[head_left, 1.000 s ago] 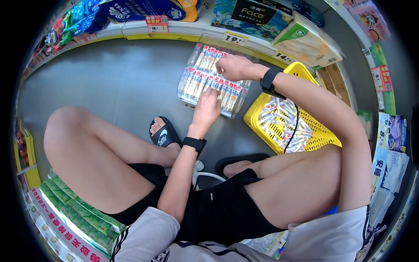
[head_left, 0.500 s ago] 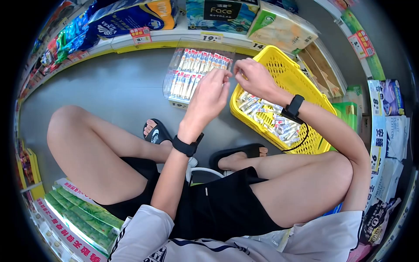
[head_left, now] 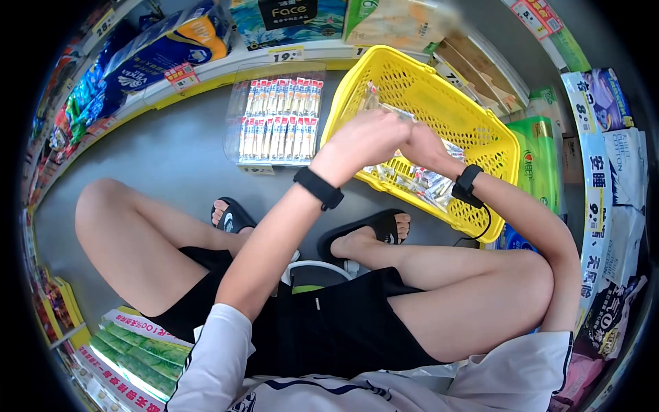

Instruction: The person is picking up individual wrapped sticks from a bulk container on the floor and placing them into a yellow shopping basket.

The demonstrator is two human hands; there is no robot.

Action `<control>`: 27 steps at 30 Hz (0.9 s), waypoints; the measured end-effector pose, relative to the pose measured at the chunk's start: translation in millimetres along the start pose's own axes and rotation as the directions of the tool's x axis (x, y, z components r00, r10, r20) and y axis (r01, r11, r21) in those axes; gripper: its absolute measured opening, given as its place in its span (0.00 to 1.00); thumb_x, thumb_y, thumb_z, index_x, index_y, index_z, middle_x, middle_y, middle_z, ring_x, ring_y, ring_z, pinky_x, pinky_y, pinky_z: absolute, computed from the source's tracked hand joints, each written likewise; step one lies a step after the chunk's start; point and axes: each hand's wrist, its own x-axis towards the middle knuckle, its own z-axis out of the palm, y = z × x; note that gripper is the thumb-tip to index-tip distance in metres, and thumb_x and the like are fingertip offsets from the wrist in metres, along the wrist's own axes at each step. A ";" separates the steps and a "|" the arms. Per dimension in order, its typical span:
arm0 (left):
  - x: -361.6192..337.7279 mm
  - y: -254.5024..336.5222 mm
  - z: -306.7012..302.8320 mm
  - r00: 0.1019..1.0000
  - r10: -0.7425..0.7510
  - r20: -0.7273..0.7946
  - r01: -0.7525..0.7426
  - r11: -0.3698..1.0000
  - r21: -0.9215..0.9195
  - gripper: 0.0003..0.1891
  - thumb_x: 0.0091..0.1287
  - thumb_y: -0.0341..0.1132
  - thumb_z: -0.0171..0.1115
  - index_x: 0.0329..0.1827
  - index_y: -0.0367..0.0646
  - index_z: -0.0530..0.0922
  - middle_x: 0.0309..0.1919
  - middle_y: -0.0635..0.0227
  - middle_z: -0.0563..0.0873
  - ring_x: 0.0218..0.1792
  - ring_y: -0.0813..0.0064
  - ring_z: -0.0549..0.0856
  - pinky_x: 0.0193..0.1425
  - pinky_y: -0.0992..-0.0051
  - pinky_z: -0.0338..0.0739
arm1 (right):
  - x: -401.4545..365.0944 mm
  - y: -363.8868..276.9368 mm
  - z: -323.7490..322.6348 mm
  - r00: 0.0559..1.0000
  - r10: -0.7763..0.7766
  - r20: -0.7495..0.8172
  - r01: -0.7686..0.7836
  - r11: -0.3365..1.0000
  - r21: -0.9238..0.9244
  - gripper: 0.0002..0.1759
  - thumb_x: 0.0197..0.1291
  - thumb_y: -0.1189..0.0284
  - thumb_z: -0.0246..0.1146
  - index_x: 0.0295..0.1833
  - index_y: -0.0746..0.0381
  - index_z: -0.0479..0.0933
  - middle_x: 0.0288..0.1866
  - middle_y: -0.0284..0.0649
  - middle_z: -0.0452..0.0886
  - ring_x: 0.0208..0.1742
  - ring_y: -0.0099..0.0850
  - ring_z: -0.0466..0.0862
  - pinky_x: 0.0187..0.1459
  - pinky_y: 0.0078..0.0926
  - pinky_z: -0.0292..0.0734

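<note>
Both hands are together over the yellow plastic basket, with the left crossing in front of the right. My left hand is closed; a small wrapped stick with printed film pokes out past its knuckles. My right hand has its fingers curled against the left one, and whatever is in them is hidden. Loose wrapped sticks lie jumbled on the basket floor below. Left of the basket, a clear-sided display box holds two rows of the same sticks standing side by side.
Shelves with tissue packs and price tags curve along the back. More packages line the right side. My knees and sandalled feet flank the floor in front, and a green stack of packs is at lower left.
Both hands have moved from beside the display box to over the basket, and the left now overlaps the right. A wrapped stick has come into sight at the left hand. The view has shifted slightly.
</note>
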 end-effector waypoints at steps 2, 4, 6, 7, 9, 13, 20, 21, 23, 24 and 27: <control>17.9 -1.0 9.2 0.993 0.045 0.111 -0.038 0.998 -0.058 0.08 0.62 0.25 0.61 0.43 0.37 0.83 0.30 0.49 0.87 0.38 0.50 0.89 0.42 0.54 0.83 | 0.7 36.8 13.0 0.957 -0.088 0.277 0.135 0.978 -0.156 0.15 0.59 0.69 0.60 0.46 0.65 0.85 0.44 0.55 0.86 0.53 0.51 0.85 0.53 0.47 0.82; 34.9 -2.3 22.0 0.983 0.069 0.167 -0.060 0.996 -0.062 0.07 0.62 0.25 0.60 0.41 0.37 0.84 0.32 0.50 0.88 0.38 0.50 0.90 0.43 0.55 0.83 | -5.7 47.2 15.8 0.922 -0.061 0.382 0.133 0.977 -0.166 0.17 0.59 0.68 0.61 0.51 0.64 0.85 0.53 0.54 0.83 0.58 0.49 0.83 0.56 0.45 0.81; 54.7 -3.2 35.9 0.959 0.091 0.269 -0.087 0.996 -0.027 0.06 0.62 0.25 0.60 0.39 0.36 0.84 0.34 0.49 0.88 0.40 0.49 0.90 0.44 0.54 0.84 | -14.7 54.7 20.1 0.871 0.069 0.486 0.110 0.938 -0.329 0.20 0.59 0.68 0.61 0.55 0.64 0.83 0.61 0.53 0.78 0.65 0.50 0.78 0.61 0.45 0.79; 64.8 -3.9 42.5 0.944 0.075 0.322 -0.069 0.997 -0.031 0.06 0.62 0.25 0.61 0.38 0.36 0.85 0.36 0.48 0.89 0.43 0.49 0.90 0.45 0.54 0.84 | -12.7 57.1 21.5 0.842 0.076 0.534 0.130 0.932 -0.339 0.23 0.59 0.67 0.60 0.58 0.65 0.81 0.64 0.55 0.76 0.68 0.51 0.75 0.64 0.46 0.76; 79.3 -4.8 56.6 0.925 0.080 0.372 -0.078 0.997 -0.021 0.07 0.62 0.25 0.61 0.39 0.37 0.86 0.37 0.49 0.89 0.43 0.49 0.90 0.46 0.54 0.85 | -15.5 63.8 24.7 0.842 0.079 0.534 0.126 0.933 -0.336 0.22 0.60 0.67 0.60 0.58 0.66 0.81 0.64 0.55 0.76 0.67 0.51 0.75 0.64 0.45 0.75; 97.4 -12.5 90.5 0.901 0.079 0.427 -0.087 0.996 0.001 0.09 0.63 0.24 0.61 0.42 0.39 0.87 0.40 0.52 0.90 0.46 0.52 0.90 0.48 0.56 0.85 | -8.1 81.6 28.9 0.857 0.090 0.507 0.102 0.935 -0.338 0.21 0.59 0.67 0.61 0.56 0.66 0.82 0.64 0.54 0.77 0.67 0.49 0.75 0.65 0.45 0.74; 106.0 -28.5 155.8 0.897 0.097 0.432 -0.099 0.995 -0.017 0.17 0.66 0.24 0.61 0.55 0.49 0.86 0.43 0.55 0.90 0.46 0.53 0.90 0.48 0.55 0.85 | 1.0 110.1 31.1 0.865 0.080 0.496 0.113 0.931 -0.347 0.22 0.64 0.63 0.60 0.57 0.65 0.84 0.67 0.44 0.77 0.67 0.46 0.74 0.66 0.44 0.73; 103.2 -41.4 159.2 0.858 0.016 0.514 -0.057 0.996 0.064 0.16 0.66 0.25 0.61 0.55 0.49 0.86 0.43 0.54 0.90 0.46 0.52 0.90 0.47 0.55 0.85 | 13.0 109.7 41.3 0.888 0.037 0.458 0.137 0.930 -0.340 0.22 0.65 0.62 0.59 0.58 0.64 0.84 0.68 0.43 0.76 0.68 0.45 0.73 0.67 0.45 0.71; 104.7 -26.9 168.9 0.820 -0.062 0.569 -0.012 0.992 0.127 0.14 0.67 0.27 0.62 0.53 0.49 0.86 0.43 0.55 0.90 0.46 0.51 0.91 0.47 0.54 0.85 | 1.5 117.3 35.4 0.864 0.071 0.498 0.135 0.921 -0.366 0.23 0.67 0.61 0.59 0.59 0.63 0.85 0.70 0.40 0.75 0.70 0.43 0.70 0.71 0.47 0.65; 101.1 -40.2 174.2 0.809 -0.072 0.583 -0.016 0.989 0.145 0.14 0.67 0.27 0.62 0.53 0.49 0.86 0.43 0.55 0.90 0.46 0.51 0.91 0.47 0.54 0.85 | 12.0 116.8 46.3 0.869 0.054 0.492 0.137 0.929 -0.345 0.23 0.67 0.61 0.59 0.59 0.63 0.85 0.70 0.40 0.75 0.70 0.43 0.70 0.71 0.47 0.65; 95.4 -51.9 190.4 0.766 -0.104 0.634 0.091 0.994 0.054 0.10 0.67 0.29 0.63 0.49 0.46 0.87 0.49 0.54 0.89 0.50 0.51 0.90 0.51 0.54 0.84 | 14.6 128.4 48.2 0.869 0.039 0.493 0.158 0.923 -0.351 0.21 0.65 0.62 0.60 0.57 0.62 0.86 0.70 0.41 0.75 0.71 0.44 0.70 0.71 0.47 0.66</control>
